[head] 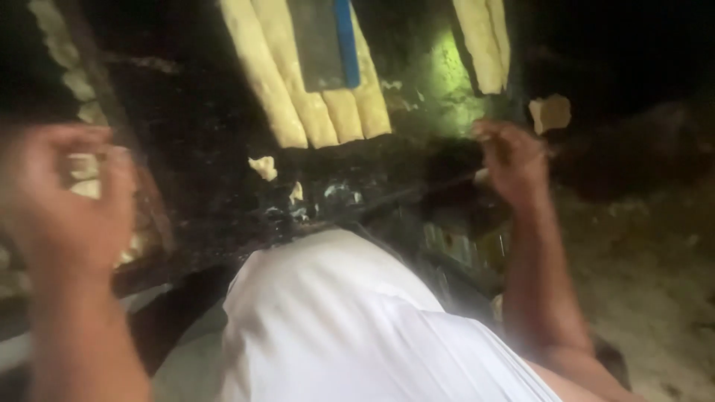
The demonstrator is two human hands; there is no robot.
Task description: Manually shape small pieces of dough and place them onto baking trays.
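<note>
- Head view: a dark, dimly lit bench [208,126] carries pale yellow rolled dough strips [313,97] lying side by side, long axes running away from the person and fanning slightly left.
- A dark flat blade with a blue edge [328,41] lies on top of those strips.
- The right hand [510,160] is curled narrow, seemingly pinching something small; what, I cannot tell. It is the nearer hand; the strips lie up and to its left.
- The left hand [63,201] is blurred, fingers half bent, apparently empty, well apart from the strips.
- A small dough scrap [262,167] lies between the hands.

Pale dough logs [309,89], seemingly side-by-side
</note>
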